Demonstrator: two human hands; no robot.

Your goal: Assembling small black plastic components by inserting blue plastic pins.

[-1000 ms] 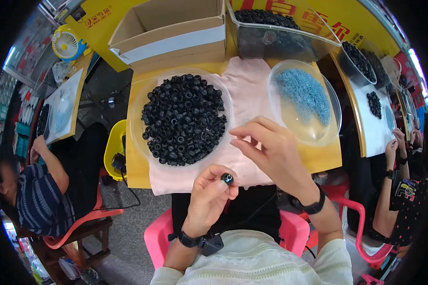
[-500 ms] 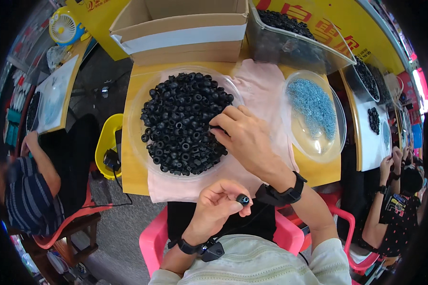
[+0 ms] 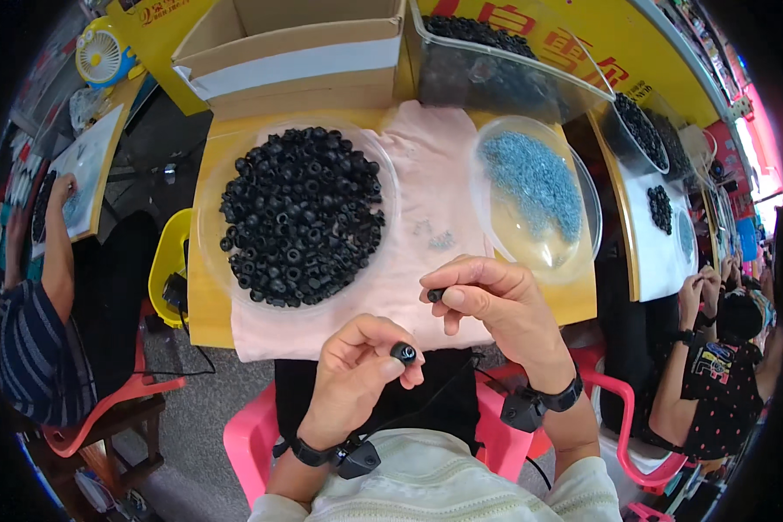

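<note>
Head view: left hand (image 3: 357, 374) raised near the body below the surface edge, fingers pinched on a small black ring (image 3: 403, 352) held at thumb and fingertip. Right hand (image 3: 496, 300) just above and to the right of it, over the near edge of the pink cloth (image 3: 426, 174), fingers closed narrow on a second small black piece (image 3: 435, 295); the two hands near each other but apart. Cloth covers the yellow surface (image 3: 202, 296). On the cloth, left: clear round dish (image 3: 213, 261) heaped with black rings (image 3: 300, 213). Right: clear bowl (image 3: 583, 200) holding small blue bits (image 3: 531, 178), a few stray ones lying on the cloth between dish and bowl. Behind: open cardboard box (image 3: 296, 52) and a clear bin (image 3: 496, 74) of dark parts. Other people sit at neighbouring tables on both sides.
</note>
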